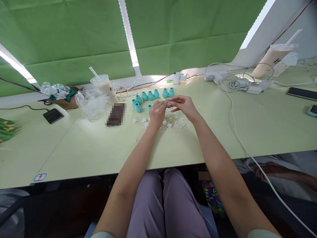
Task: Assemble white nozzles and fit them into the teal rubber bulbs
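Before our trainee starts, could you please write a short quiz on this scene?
1. True or false: the left hand and right hand meet at a small white piece.

2. What colour are the small pots on the table?
A. Pink
B. Turquoise
C. Yellow

3. Fill in: the drink cup beside the clear plastic bag has a ____ sticking out of its top.

Key: 1. True; 2. B; 3. straw

The left hand [158, 114] and right hand [187, 107] hold a small white piece [168, 103] between their fingertips. Loose white fragments [181, 125] lie beneath, on the table [86, 148]. Turquoise vase-shaped parts [151, 96] stand upright behind; left of these stands a lidded cup [105, 87].
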Motion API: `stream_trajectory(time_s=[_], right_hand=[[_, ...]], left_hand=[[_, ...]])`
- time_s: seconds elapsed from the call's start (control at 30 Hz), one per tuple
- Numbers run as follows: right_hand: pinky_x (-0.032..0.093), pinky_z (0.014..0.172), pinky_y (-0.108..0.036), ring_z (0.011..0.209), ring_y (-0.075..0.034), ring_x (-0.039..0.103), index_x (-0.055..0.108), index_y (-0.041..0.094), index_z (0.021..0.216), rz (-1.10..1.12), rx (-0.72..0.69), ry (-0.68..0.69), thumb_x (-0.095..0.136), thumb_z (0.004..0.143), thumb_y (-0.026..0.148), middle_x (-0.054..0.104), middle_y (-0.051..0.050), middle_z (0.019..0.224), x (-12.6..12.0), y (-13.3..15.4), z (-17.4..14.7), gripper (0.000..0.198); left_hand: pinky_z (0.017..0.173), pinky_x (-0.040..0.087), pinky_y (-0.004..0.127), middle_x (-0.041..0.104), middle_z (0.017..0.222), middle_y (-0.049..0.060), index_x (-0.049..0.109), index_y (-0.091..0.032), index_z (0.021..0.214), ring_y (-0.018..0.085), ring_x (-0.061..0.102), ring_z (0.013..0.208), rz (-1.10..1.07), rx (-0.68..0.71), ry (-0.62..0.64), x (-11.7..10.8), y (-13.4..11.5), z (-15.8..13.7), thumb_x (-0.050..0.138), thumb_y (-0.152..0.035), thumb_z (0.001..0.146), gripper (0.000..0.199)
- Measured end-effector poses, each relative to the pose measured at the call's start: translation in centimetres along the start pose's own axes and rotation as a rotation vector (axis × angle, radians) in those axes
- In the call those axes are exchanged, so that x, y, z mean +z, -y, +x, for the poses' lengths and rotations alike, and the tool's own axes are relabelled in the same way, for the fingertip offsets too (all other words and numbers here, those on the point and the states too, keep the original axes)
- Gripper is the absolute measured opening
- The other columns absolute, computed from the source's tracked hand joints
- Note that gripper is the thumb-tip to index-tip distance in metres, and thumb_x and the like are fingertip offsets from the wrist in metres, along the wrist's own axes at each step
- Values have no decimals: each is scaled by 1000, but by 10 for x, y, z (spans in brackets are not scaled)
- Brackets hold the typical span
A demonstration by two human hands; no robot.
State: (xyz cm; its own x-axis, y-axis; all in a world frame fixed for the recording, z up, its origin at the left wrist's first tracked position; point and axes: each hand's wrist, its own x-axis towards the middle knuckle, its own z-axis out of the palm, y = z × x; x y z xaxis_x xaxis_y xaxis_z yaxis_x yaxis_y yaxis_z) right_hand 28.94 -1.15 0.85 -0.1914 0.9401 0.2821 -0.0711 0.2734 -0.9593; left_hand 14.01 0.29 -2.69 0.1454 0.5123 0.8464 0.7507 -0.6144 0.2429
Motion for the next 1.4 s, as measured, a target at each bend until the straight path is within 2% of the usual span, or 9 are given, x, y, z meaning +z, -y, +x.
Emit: stream_trajectory(time_s=[0.3,0.5,0.8,1.0,1.17,1.4], right_hand=[[57,74,-36,73,-19,68,68,18,77,33,14,-58,76,57,49,71,-3,77,-1,1,-3,38],[57,74,-37,69,-16,66,67,18,69,78,-13,-63,79,55,45,69,-2,72,4,2,-3,33],[56,77,-36,76,-15,65,64,19,74,79,-9,-39,74,60,47,68,-1,77,6,-2,-3,33],[57,72,-37,75,-14,63,64,23,85,267,35,-15,67,68,52,65,-1,90,2,-1,-2,34],[56,78,-38,92,-19,63,68,26,93,229,60,87,73,64,46,67,-2,96,1,5,-6,35],[52,87,-38,94,-19,64,71,26,92,220,74,54,75,61,44,71,-1,94,4,1,-3,36]], left_hand=[[71,45,28,69,88,7,65,-18,102,13,59,76,0,107,25,-7,-2,-1,31,-25,95,35],[74,45,30,68,86,7,63,-20,103,14,60,78,-23,40,39,-5,-1,-2,31,-29,95,34],[64,42,26,63,64,2,66,-21,94,12,56,63,-31,21,-42,-4,-1,1,36,-30,94,31],[64,44,25,69,75,4,68,-20,92,13,59,69,-90,8,-116,-3,-9,4,47,-28,89,23],[62,45,24,71,80,4,69,-19,91,12,57,67,-150,-52,-167,-5,-15,4,51,-19,85,20],[64,46,25,71,81,5,70,-20,90,13,59,69,-146,-129,-112,-3,-12,3,49,-25,86,22]])
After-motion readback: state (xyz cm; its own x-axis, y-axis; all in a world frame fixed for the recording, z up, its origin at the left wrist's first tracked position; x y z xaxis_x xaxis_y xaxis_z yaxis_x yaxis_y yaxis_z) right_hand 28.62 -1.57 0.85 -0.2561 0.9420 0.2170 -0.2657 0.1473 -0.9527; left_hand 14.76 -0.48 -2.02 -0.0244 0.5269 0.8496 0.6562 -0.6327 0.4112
